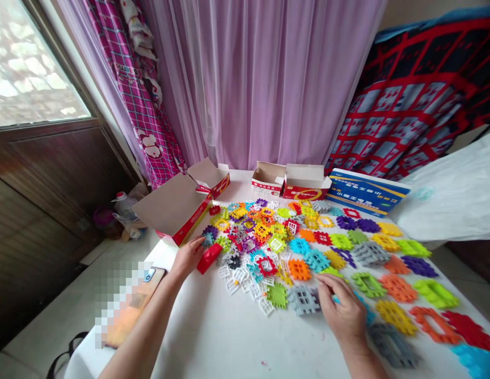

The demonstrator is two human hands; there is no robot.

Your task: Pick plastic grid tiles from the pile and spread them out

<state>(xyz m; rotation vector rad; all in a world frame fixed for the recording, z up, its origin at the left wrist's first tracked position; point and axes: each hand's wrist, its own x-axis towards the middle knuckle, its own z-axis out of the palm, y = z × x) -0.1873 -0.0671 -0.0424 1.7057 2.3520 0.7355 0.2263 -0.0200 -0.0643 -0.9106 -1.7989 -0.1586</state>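
My left hand [188,257] is at the left edge of a pile of plastic building pieces, with its fingers stretched out beside a teal piece [208,239]. A red block [209,258] lies just right of its thumb. On the right, my right hand [342,305] is closed, with fingers curled in against the thumb; anything inside them is hidden. Near its fingertips are a grey window piece [303,300], an orange window piece [299,269] and a lime green piece [332,272]. Blue pieces [365,306] show partly behind that hand.
Red and white cartons [308,190] stand open along the back, with a larger opened carton [189,223] at left. A blue box [367,193] leans at back right. Rows of notched pieces [398,288] cover the right side. A phone [136,305] lies near the left edge.
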